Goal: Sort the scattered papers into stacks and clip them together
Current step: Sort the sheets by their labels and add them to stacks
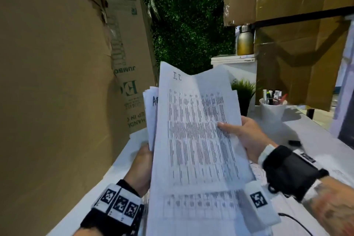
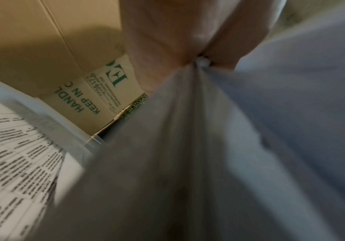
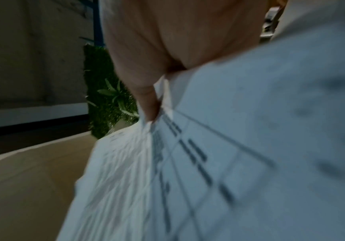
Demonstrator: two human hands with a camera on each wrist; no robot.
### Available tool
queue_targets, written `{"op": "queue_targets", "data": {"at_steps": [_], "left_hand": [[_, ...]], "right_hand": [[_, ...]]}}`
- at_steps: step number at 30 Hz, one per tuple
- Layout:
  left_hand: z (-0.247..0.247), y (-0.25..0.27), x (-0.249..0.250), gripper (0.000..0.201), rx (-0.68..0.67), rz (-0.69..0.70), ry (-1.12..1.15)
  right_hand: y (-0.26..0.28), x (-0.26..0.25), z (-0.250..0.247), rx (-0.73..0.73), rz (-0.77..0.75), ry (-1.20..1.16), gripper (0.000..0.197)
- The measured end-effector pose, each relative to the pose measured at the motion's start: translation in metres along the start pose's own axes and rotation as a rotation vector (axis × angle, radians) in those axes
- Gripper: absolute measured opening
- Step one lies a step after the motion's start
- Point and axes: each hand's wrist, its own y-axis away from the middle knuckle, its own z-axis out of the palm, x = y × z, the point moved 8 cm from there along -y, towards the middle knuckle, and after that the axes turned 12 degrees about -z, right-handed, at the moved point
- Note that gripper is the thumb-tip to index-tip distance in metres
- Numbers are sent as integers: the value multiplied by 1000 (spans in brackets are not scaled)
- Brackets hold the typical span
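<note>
A sheaf of printed papers (image 1: 195, 140) is held upright above the white table (image 1: 316, 140); the front sheet has "I.T." handwritten at its top over dense table rows. My left hand (image 1: 142, 161) grips the sheaf's left edge, where further sheets (image 1: 150, 105) fan out behind. My right hand (image 1: 243, 132) pinches the right edge, thumb on the front page. The left wrist view shows that hand (image 2: 179, 40) pinching blurred paper (image 2: 229, 146). In the right wrist view the right hand (image 3: 157, 68) clamps several sheets (image 3: 208, 163). More printed sheets (image 2: 12, 154) lie on the table below.
Tall cardboard boxes (image 1: 57, 82) stand close on the left, another box (image 1: 298, 34) hangs over the right. A white cup of pens (image 1: 273, 109), a small potted plant (image 1: 244, 90), a metal bottle (image 1: 245, 40) and a small black object (image 1: 295, 142) sit at the right. A hedge wall (image 1: 187, 15) is behind.
</note>
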Motion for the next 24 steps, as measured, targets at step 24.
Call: {"op": "queue_targets", "data": {"at_steps": [24], "left_hand": [[-7,22,38,40,58,276,-52]], "right_hand": [[21,-24,13,5,-266,-45,68]]}}
